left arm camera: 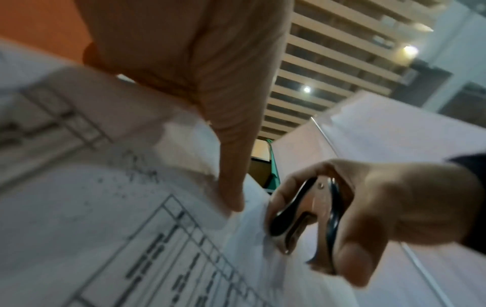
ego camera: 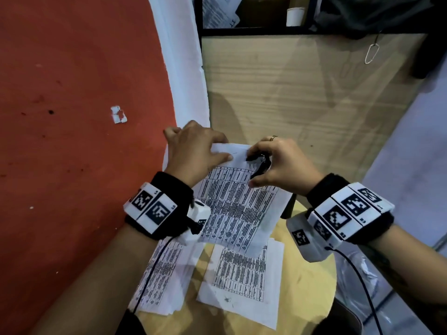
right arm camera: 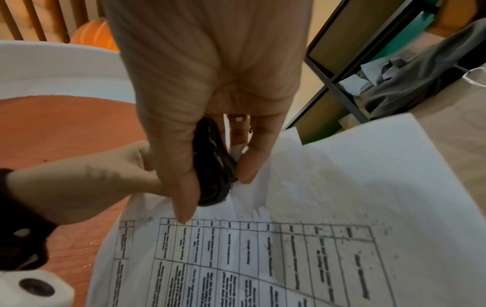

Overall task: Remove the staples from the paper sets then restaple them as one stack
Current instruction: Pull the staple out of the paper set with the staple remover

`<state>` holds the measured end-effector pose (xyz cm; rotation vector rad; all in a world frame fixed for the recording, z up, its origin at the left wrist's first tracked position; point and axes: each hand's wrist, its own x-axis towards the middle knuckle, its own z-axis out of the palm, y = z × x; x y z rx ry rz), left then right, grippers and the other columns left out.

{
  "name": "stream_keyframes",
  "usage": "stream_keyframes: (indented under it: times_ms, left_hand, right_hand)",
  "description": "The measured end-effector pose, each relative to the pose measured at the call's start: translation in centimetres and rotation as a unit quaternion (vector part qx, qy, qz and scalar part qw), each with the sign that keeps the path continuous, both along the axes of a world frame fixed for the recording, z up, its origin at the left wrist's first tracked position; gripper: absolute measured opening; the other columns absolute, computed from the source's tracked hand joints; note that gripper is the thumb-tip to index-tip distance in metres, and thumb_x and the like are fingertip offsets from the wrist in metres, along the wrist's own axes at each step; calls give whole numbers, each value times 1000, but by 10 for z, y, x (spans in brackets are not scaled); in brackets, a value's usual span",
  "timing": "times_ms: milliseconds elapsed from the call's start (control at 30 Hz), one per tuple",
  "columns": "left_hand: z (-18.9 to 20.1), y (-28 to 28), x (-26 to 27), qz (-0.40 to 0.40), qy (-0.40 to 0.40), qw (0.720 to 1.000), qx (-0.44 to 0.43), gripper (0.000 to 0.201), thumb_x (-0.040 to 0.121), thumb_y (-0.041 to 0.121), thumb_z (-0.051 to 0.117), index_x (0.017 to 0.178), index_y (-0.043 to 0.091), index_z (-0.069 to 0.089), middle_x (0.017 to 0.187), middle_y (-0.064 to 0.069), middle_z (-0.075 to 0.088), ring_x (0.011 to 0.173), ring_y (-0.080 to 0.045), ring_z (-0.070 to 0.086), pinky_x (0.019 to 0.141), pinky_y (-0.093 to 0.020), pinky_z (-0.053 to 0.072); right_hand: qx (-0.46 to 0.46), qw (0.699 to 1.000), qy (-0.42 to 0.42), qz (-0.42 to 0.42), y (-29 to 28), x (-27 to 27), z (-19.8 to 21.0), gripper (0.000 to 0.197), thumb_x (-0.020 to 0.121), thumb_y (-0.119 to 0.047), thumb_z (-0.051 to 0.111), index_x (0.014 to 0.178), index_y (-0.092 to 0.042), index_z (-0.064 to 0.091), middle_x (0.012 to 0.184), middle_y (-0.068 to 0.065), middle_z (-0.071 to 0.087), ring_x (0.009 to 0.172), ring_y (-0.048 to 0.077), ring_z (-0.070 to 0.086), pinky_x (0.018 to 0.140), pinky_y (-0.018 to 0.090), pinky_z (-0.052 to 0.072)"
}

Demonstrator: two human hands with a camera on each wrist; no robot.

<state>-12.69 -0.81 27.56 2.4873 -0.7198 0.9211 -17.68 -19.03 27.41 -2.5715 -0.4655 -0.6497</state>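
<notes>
Far left of the held paper set point(ego camera: 242, 197), a torn paper scrap point(ego camera: 118, 114) lies on the red floor point(ego camera: 72, 117). Your left hand point(ego camera: 193, 153) pinches the set's top left corner, thumb on the top sheet and fingers curled behind, so that grip is grasping the set. The set hangs lifted and tilted above the round table point(ego camera: 302, 286), its printed grid facing you. Below it, two more sets lie flat on the table: one point(ego camera: 159, 274) under your left wrist, overhanging the table's left edge, and one point(ego camera: 244, 284) just right of that, partly covered by the held set's lower edge.

At the held set's top edge, just right of your left thumb, your right hand point(ego camera: 280, 163) clenches a black staple remover point(ego camera: 258, 164) between thumb and fingers. In the left wrist view the remover point(left arm camera: 313, 216) has its metal claws against the top sheet. Whether a staple is caught in them, you cannot tell.

Right of and beyond the held set, a wooden panel point(ego camera: 302, 97) stands with a metal clip point(ego camera: 371, 53) hanging on it.
</notes>
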Motion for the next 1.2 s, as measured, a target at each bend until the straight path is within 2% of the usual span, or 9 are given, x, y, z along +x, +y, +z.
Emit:
stream_keyframes:
  times_ms: [167, 267, 333, 467, 533, 700, 833, 967, 1200]
  left_hand:
    - [2, 0, 1, -56, 59, 996, -31, 25, 80, 50, 66, 91, 29, 73, 80, 0, 71, 92, -21, 62, 83, -34, 31]
    - [-1, 3, 3, -92, 96, 989, -60, 25, 71, 54, 58, 71, 31, 69, 53, 9, 57, 74, -23, 60, 78, -35, 41]
    - [-4, 4, 6, -114, 119, 983, -77, 23, 69, 53, 57, 56, 34, 58, 44, 9, 46, 65, -23, 54, 65, -31, 33]
    - [-3, 5, 5, -182, 158, 962, -128, 34, 69, 56, 62, 66, 23, 67, 49, 6, 41, 51, -8, 36, 59, -28, 27]
    - [-1, 6, 4, -202, 175, 953, -144, 42, 68, 57, 64, 73, 15, 69, 54, 3, 43, 55, -9, 38, 58, -30, 29]
    - [1, 7, 2, -229, 211, 936, -162, 32, 64, 58, 66, 78, 30, 72, 64, -10, 64, 63, -7, 50, 63, -30, 38]
    - [4, 7, -3, -244, 235, 925, -174, 18, 70, 39, 72, 68, 21, 71, 59, 2, 54, 61, -4, 46, 60, -27, 34]
    - [5, 7, -5, -262, 253, 914, -182, 20, 72, 32, 72, 77, 13, 74, 68, -16, 65, 65, -8, 51, 64, -30, 39]
    - [7, 8, -6, -264, 255, 910, -193, 14, 76, 23, 76, 82, 10, 75, 80, -21, 69, 68, -8, 54, 67, -30, 39]
  right_hand:
    - [54, 996, -71, 29, -1, -1, -12, 48, 52, -10, 87, 95, -6, 67, 111, 6, 48, 89, 14, 53, 79, 2, 36]
    - [53, 982, -178, 45, 4, -4, -17, 41, 60, -11, 79, 98, -2, 65, 114, 13, 53, 88, 15, 56, 79, 23, 47]
    - [8, 971, -234, 43, 9, -4, -18, 39, 64, -13, 74, 100, 0, 66, 106, 15, 60, 90, 24, 59, 72, 35, 52]
    - [-48, 957, -282, 44, 14, 0, -17, 39, 61, -7, 75, 99, 0, 68, 99, 16, 64, 86, 33, 64, 61, 39, 55]
    - [-55, 954, -290, 44, 15, -1, -15, 40, 60, -7, 74, 99, -1, 68, 100, 15, 65, 85, 32, 64, 60, 37, 55]
    - [-75, 951, -296, 52, 18, -4, -10, 33, 63, -6, 73, 95, 0, 69, 96, 15, 66, 82, 33, 65, 57, 38, 55]
    - [-92, 948, -298, 60, 19, -6, -7, 27, 63, -6, 73, 89, 1, 69, 90, 14, 67, 77, 33, 64, 54, 38, 54]
    - [-94, 948, -297, 61, 18, -4, -6, 29, 62, -9, 75, 88, 1, 69, 90, 15, 66, 77, 32, 65, 54, 38, 54]
    - [-86, 950, -296, 57, 15, -4, -5, 34, 64, -17, 76, 92, 0, 69, 93, 15, 66, 79, 31, 64, 56, 37, 55]
